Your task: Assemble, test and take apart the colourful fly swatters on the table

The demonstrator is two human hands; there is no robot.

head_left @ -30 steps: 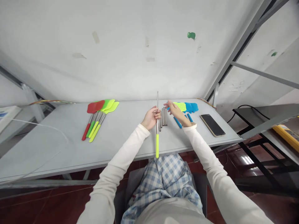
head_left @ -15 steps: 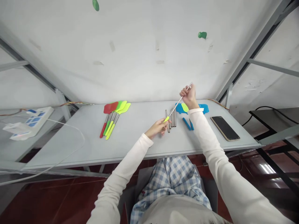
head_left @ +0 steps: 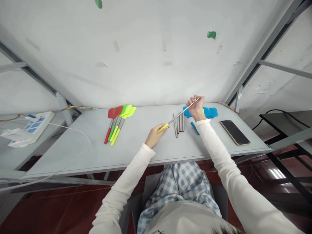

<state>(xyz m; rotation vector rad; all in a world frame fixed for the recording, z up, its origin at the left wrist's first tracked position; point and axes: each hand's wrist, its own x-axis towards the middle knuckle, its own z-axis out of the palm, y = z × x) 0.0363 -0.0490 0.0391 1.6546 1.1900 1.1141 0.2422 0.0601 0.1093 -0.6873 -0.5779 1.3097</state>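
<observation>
My left hand grasps the lime handle of a metal rod; my right hand grips its far end, slanting it above the desk near loose metal tubes.

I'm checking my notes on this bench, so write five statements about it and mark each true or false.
1. The left hand grips a yellow-green handle. True.
2. The phone lies between the metal tubes and the spatulas. False: it lies on the other side of the tubes, toward the right end of the table.
3. All the spatulas are red. False: green and yellow-green ones lie with the red one.
4. A metal rod extends from the handle toward the right hand. True.
5. The right hand rests on the phone. False: it is at the far end of the rod.
</observation>
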